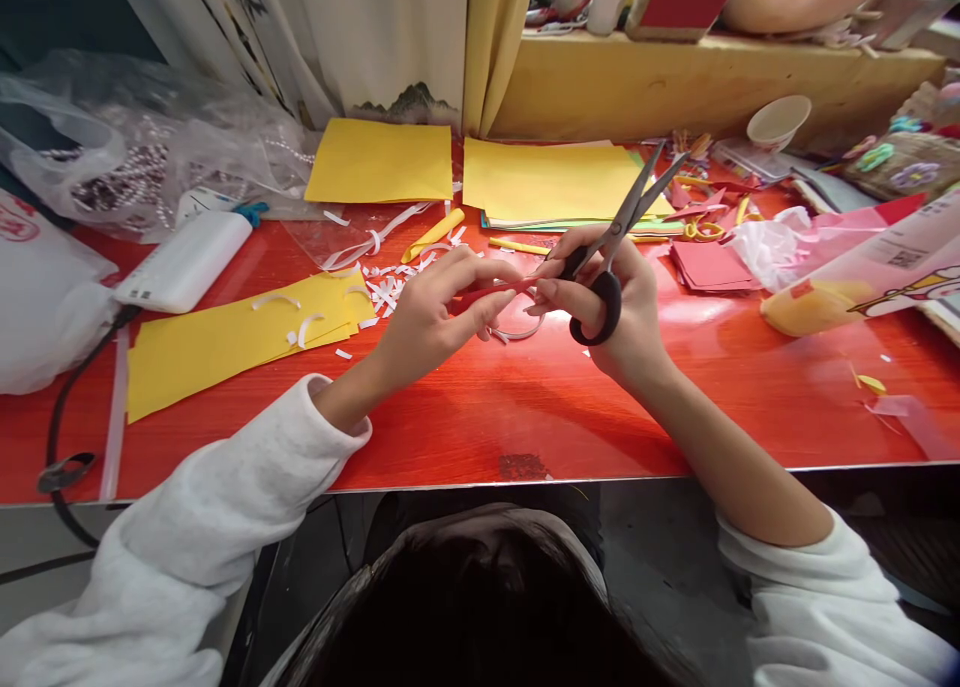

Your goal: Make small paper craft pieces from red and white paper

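Observation:
My left hand [450,302] pinches a thin folded piece of red paper [491,289] between thumb and fingers, above the red table. From the other side, the fingertips of my right hand [619,297] meet the same red paper. Black-handled scissors [626,212] hang on my right hand, a thumb and fingers around the loops; their blades point up and away, slightly apart. Beneath my hands lies a curled white strip [521,335]. White paper scraps [386,289] are scattered beside my left hand.
Yellow paper strips [225,342] lie at left near a white power bank [187,262]. Yellow sheets [555,182] are stacked at the back. To the right are red paper squares [712,267], a pink plastic bag [862,262] and a paper cup [778,124]. The table's front edge [450,487] is close to me.

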Motion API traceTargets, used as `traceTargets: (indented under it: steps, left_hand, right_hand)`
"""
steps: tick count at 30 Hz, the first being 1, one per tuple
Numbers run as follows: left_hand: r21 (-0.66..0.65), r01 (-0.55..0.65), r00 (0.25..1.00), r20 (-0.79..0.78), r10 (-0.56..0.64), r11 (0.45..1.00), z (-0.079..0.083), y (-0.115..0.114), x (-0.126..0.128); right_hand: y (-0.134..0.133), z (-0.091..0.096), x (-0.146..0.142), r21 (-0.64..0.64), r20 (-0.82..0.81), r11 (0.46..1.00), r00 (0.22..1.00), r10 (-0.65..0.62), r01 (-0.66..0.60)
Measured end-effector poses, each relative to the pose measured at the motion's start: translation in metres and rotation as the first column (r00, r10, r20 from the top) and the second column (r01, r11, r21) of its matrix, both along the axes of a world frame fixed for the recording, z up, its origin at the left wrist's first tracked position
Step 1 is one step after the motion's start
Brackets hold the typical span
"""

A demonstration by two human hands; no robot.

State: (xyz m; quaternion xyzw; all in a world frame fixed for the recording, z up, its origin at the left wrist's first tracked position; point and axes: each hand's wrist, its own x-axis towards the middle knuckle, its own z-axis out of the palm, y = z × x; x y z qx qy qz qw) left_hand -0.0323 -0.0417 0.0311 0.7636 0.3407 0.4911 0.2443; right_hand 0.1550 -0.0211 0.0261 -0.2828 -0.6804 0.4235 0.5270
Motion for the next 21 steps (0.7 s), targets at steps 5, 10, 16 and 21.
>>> traceTargets:
  steps: [5, 10, 16, 21]
  left_hand:
    - [-0.033, 0.016, 0.999, 0.043, -0.015, 0.999, -0.0048, 0.0006, 0.0024]
    - [-0.018, 0.003, 0.997, 0.075, -0.002, 1.0, -0.0042, -0.0025, 0.0031]
    - [0.025, -0.023, 1.0, 0.02, 0.022, 0.999, -0.0031, -0.0009, 0.0014]
    - [0.109, -0.07, 0.995, -0.06, 0.077, 0.992, -0.0023, 0.0014, 0.0005]
  right_hand:
    - [-0.0051, 0.0058, -0.0019, 0.03, 0.055, 0.999, 0.998, -0.039, 0.037]
    - [-0.0045, 0.0048, -0.0029, 0.006, 0.049, 1.0, 0.999, -0.016, 0.015]
    - [-0.0031, 0.0046, -0.002, -0.029, 0.052, 0.999, 0.998, 0.039, -0.037]
    - [-0.0002, 0.0034, 0.0003, -0.081, 0.073, 0.995, 0.996, 0.059, -0.053]
